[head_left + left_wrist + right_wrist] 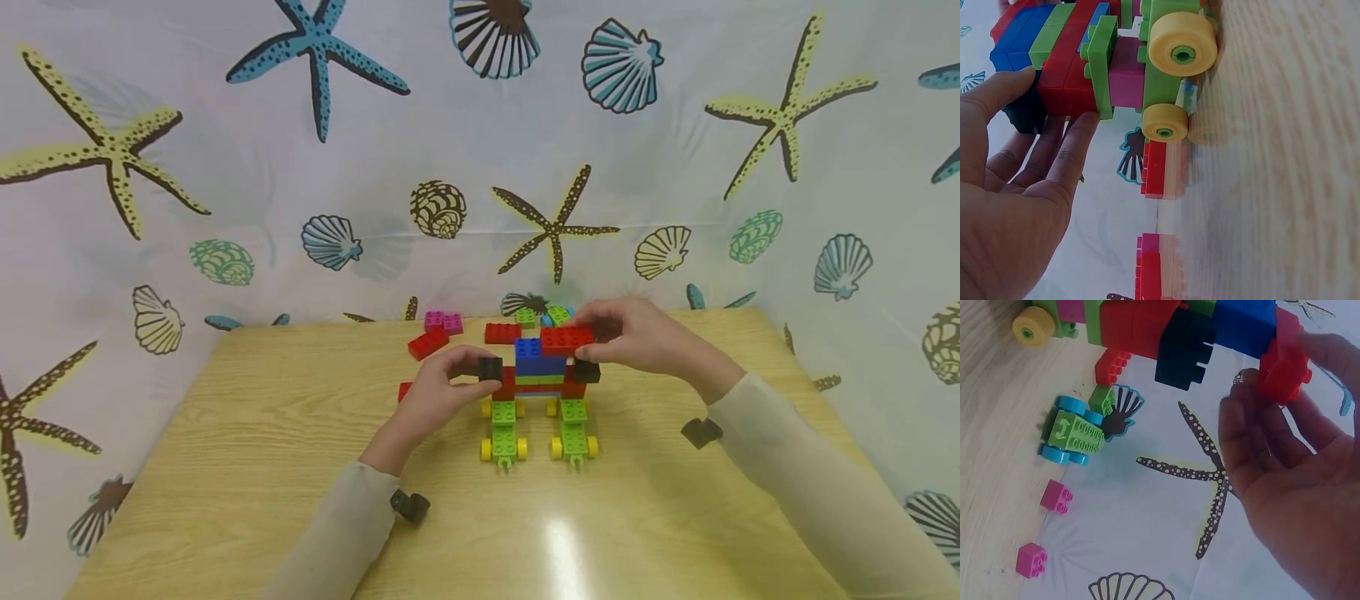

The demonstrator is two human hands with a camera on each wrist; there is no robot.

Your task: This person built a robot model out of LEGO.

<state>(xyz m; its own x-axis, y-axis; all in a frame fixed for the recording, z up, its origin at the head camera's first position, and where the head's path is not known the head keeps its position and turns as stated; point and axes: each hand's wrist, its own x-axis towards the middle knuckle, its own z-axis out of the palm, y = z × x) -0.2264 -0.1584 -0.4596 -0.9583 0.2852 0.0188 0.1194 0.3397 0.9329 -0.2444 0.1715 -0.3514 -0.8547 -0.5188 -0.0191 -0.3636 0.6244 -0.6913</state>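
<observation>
Both hands [442, 392] on brick model [540, 375]

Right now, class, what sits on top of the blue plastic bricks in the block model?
A red studded plastic brick, pinched by the right hand, sits on the blue plastic bricks. Its right end is covered by the fingers.

Both arms reach forward over the table [247, 467] in pale long sleeves, forearms angled inward so the hands meet at its far middle. The left hand [442, 392] is raised with the wrist bent slightly up, fingers gently curled and thumb opposed, pinching a black brick [491, 367] between thumb and fingertips. The right hand [637, 337] sits a little higher and farther across the table, knuckles up, thumb and fingers closed around the end of a red brick [567, 337].
</observation>
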